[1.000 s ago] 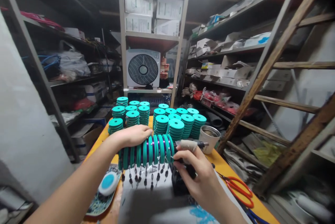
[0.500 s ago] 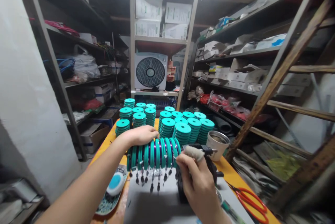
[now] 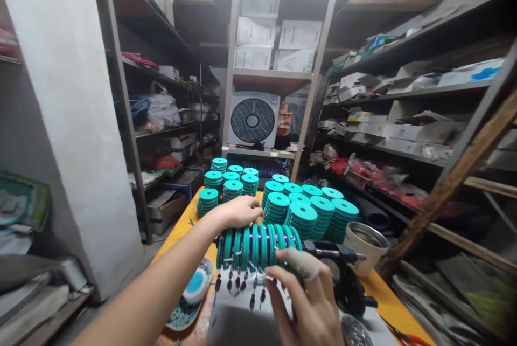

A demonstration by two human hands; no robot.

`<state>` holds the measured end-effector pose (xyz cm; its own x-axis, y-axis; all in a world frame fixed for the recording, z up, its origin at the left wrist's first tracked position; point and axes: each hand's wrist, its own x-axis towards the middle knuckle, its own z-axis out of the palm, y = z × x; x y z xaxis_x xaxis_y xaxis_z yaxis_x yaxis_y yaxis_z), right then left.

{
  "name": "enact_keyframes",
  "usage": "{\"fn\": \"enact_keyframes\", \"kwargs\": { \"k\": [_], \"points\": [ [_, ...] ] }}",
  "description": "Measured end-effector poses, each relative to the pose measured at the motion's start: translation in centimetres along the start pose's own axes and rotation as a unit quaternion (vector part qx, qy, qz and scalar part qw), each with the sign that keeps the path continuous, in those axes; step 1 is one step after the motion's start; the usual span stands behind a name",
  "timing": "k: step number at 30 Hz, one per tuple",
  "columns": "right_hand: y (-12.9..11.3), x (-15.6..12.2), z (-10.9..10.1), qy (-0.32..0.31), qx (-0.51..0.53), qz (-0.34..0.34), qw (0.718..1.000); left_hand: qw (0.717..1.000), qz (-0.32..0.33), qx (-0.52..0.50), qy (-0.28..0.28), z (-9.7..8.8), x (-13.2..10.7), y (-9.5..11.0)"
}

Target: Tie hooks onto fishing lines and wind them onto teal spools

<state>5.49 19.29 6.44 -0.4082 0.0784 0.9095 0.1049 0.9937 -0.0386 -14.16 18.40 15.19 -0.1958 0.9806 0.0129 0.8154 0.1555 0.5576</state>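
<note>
A row of teal line spools (image 3: pixel 254 246) sits side by side on the horizontal shaft of a black winding device (image 3: pixel 349 281). Purple line shows in some grooves, and small dark pieces (image 3: pixel 252 300) dangle below on short lines. My left hand (image 3: pixel 242 211) lies over the back of the row, its fingers curled together; whatever they pinch is hidden. My right hand (image 3: pixel 309 292) is at the front right of the row. A pale cover wraps its index finger, which touches the spools, while the thumb and another fingertip nearly meet around something too small to name.
Several stacks of teal spools (image 3: pixel 302 215) stand behind on the orange tabletop (image 3: pixel 399 303). A steel-rimmed cup (image 3: pixel 365 246) is at right, with red-handled scissors (image 3: pixel 416 339) nearer. At left, a patterned dish (image 3: pixel 181 319) holds a white-and-blue round item (image 3: pixel 195 285). Shelves and a fan (image 3: pixel 253 119) stand beyond.
The view has swung left, so everything appears farther right. My right hand has shifted left and lower along the spools, with its fingers more spread. My left hand stays at the back of the row.
</note>
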Motion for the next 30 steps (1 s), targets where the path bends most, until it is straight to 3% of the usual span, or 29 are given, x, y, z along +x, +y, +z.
{"fn": "enact_keyframes", "kwargs": {
  "k": [8, 14, 23, 30],
  "points": [
    [-2.0, 3.6, 3.0, -0.010, 0.002, -0.008, 1.000, 1.000, 0.002, -0.011, 0.001, 0.0, 0.1, -0.5],
    [-2.4, 2.7, 2.9, -0.043, 0.064, -0.048, 0.996, 1.000, 0.008, -0.012, -0.009, 0.0, 0.3, -1.0],
    [-3.8, 4.1, 3.4, -0.077, -0.028, -0.024, 0.996, 1.000, -0.007, -0.018, -0.018, 0.1, 0.4, -1.3],
    [-3.8, 3.9, 1.7, -0.099, 0.097, -0.025, 0.990, 0.999, -0.016, -0.033, -0.023, -0.1, 0.1, -1.1]
  ]
}}
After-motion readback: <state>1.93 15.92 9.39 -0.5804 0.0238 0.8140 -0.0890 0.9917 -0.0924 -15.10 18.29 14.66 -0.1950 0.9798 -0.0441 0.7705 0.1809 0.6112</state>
